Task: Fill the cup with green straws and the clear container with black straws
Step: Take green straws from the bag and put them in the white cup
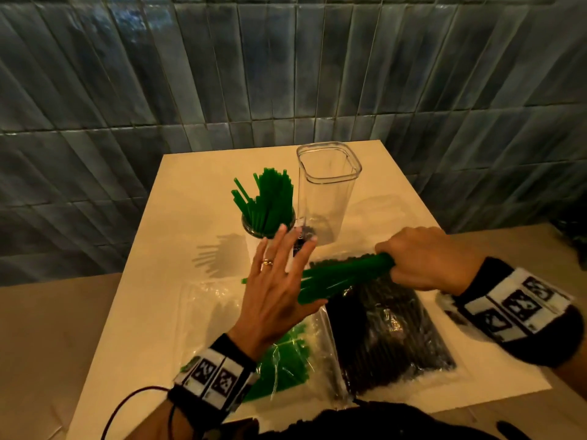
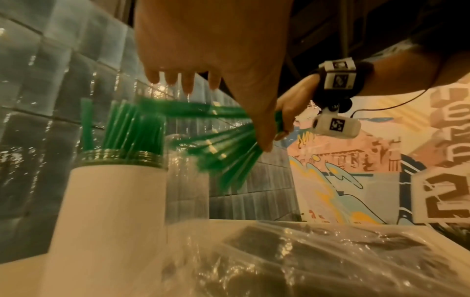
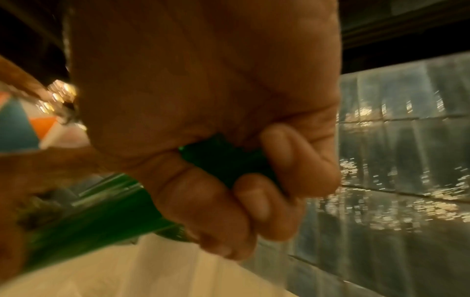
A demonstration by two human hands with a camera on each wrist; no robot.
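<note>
My right hand (image 1: 425,258) grips one end of a bundle of green straws (image 1: 343,277) held level over the table; the fist shows closed round the bundle (image 3: 101,221) in the right wrist view. My left hand (image 1: 276,287) is flat with straight, spread fingers, its palm against the bundle's free ends (image 2: 223,152). Behind it stands a white cup (image 2: 106,211) holding several upright green straws (image 1: 266,201). The tall clear container (image 1: 327,192) stands to the cup's right with only a little dark matter at its bottom.
Two clear plastic bags lie at the table's near edge: one with green straws (image 1: 286,363), one full of black straws (image 1: 390,338). The white table (image 1: 152,312) backs onto a grey tiled wall (image 1: 222,74). A painted mural (image 2: 368,170) is on the right.
</note>
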